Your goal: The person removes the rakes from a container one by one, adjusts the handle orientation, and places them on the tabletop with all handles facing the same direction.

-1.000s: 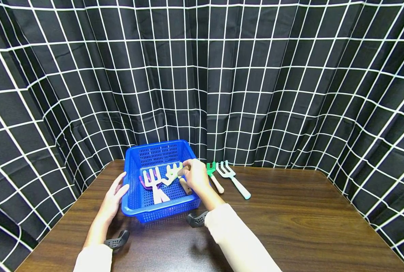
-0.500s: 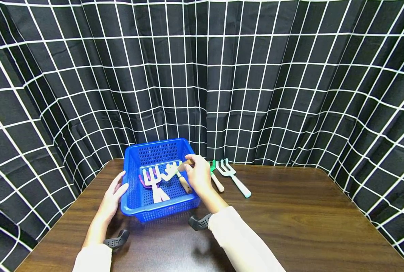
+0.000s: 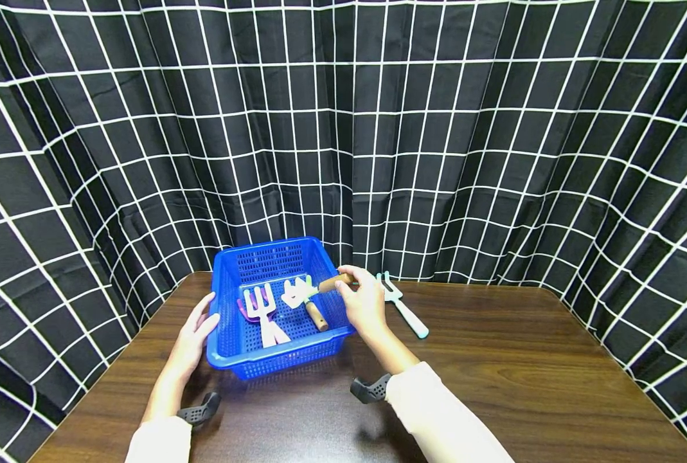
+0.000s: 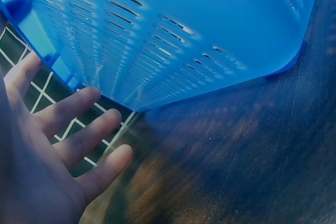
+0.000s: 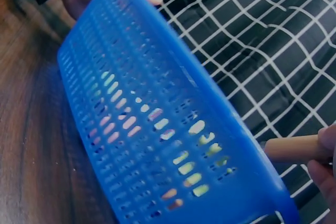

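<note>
A trowel (image 3: 295,294) with a wooden handle (image 5: 294,149) hangs over the right part of the blue basket (image 3: 285,347). My right hand (image 3: 366,302) pinches its handle end between thumb and fingers, its pale blade pointing left. Straight, spread fingers of my left hand (image 3: 189,331) rest at the basket's left rim; in the left wrist view this hand (image 4: 58,150) lies beside the basket's slotted wall (image 4: 173,40). Inside the basket are a pale pink fork (image 3: 260,312), a purple tool (image 3: 245,311) partly under it, and a wooden-handled tool (image 3: 316,316) with its head behind the trowel.
To the basket's right, a pale mint fork (image 3: 407,313) lies on the wooden table (image 3: 505,360), partly behind my right hand. A black gridded curtain (image 3: 436,161) surrounds the table's back and sides.
My right hand has moved right with the trowel, drawing its blade across and over the wooden-handled tool. The green fork on the table is now hidden behind that hand. The left hand stays put.
</note>
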`<state>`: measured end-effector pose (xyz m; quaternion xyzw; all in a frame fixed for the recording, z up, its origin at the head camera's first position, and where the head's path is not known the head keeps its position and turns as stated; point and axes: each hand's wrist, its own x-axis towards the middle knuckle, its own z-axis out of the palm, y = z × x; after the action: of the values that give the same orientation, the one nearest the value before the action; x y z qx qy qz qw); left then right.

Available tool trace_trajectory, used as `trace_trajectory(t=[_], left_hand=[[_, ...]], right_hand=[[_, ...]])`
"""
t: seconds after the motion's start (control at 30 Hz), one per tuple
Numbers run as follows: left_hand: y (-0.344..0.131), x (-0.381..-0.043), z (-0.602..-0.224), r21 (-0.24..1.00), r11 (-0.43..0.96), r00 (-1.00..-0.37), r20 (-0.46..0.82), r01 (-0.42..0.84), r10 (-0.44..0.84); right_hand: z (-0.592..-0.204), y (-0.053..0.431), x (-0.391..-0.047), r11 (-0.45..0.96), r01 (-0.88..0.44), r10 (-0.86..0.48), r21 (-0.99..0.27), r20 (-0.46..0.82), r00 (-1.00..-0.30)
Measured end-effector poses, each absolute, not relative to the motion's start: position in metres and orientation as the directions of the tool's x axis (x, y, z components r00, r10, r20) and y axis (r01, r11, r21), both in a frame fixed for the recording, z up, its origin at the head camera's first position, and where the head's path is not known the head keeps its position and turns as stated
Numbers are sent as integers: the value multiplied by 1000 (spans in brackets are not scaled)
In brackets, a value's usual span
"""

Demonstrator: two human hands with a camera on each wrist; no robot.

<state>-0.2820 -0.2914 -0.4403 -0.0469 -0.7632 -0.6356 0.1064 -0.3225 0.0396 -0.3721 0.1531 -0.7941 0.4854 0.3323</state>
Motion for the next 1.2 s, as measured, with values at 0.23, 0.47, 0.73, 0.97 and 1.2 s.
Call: trace_trajectory(t=[0.23,0.47,0.73,0.97,1.2], left_hand=[[-290,-280,-438,962,201,-976,205,187,-73],[-292,-282,-441,963,184,-975,211,195,-70],[-291,-283,-443,964,154,-972,228,216,-60],[-289,-283,-443,959,141,-966,254,245,-52],[-290,-283,-444,956,136,-963,266,258,-45]], right_hand=[[-364,58,-319,377,-526,152,-762,612,-776],[-360,73,-317,289,-494,217,-820,559,-800],[-361,95,-312,238,-485,243,-842,535,-809],[-371,121,-314,190,-481,304,-856,517,-800],[-375,141,-313,168,-454,375,-875,483,-791]])
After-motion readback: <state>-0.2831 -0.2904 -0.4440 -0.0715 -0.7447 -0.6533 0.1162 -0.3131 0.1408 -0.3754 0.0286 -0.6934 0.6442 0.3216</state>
